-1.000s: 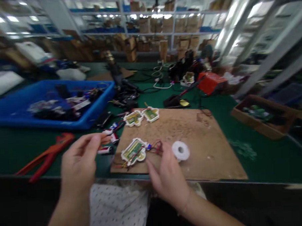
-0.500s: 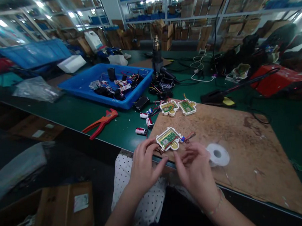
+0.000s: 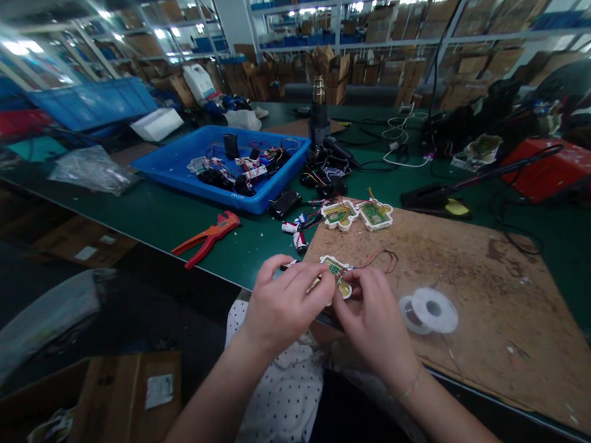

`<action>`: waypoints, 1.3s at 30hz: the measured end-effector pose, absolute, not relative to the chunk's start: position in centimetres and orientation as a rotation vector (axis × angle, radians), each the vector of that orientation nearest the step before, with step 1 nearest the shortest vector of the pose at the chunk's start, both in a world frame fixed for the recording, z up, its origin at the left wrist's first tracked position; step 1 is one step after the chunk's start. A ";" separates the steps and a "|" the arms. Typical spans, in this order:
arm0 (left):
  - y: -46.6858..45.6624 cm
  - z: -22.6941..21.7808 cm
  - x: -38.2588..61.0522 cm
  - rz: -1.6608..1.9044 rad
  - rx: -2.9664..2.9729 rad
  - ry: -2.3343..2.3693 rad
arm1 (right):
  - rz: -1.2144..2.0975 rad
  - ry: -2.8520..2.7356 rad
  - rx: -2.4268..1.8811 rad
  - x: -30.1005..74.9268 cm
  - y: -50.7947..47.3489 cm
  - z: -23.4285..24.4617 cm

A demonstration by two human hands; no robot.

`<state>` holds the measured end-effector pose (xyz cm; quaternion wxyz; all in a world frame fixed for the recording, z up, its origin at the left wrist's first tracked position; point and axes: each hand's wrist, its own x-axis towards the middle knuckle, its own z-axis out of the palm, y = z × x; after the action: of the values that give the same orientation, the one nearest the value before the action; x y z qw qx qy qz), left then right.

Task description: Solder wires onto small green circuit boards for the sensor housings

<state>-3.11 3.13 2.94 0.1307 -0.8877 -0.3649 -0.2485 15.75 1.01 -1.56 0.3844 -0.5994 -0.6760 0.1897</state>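
The left hand (image 3: 292, 300) and right hand (image 3: 372, 309) grasp 1 white-rimmed green circuit board (image 3: 335, 267) in pinched fingers by the fibreboard's (image 3: 495, 298) near-left corner; room runs right past the wire spool (image 3: 445, 311).

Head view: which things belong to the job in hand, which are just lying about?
In hand:
- circuit board housing, at the fingertips of left hand and right hand
- red and dark leads beside it

Seemingly just lying about:
- white spool
- red-orange pliers
- blue tray
- two other housings
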 end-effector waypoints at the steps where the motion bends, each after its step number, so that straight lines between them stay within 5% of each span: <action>1: 3.9 3.3 -3.2 -0.687 -2.585 -1.083 | 0.506 -1.740 -1.528 15.8 1.1 -1.5; 9: 9.8 2.6 -3.1 -0.762 -2.496 -1.536 | 0.627 -1.730 -1.428 16.4 1.0 -1.6; 21: 0.5 -3.4 -0.3 -0.919 -2.696 -1.623 | 0.740 -1.528 -1.406 18.5 -4.0 -2.0; 32: -0.4 -4.4 4.5 -0.905 -2.573 -1.562 | -0.077 -1.300 -1.949 35.2 -12.4 0.7; 39: 1.3 -4.4 6.0 -0.847 -2.542 -1.736 | -0.133 -1.106 -2.299 48.6 -13.9 -0.2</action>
<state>6.02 1.29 -4.39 -0.0255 -0.7960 -0.5435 -0.2653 48.59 -13.86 -0.22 0.2891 -0.8615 -0.4145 -0.0497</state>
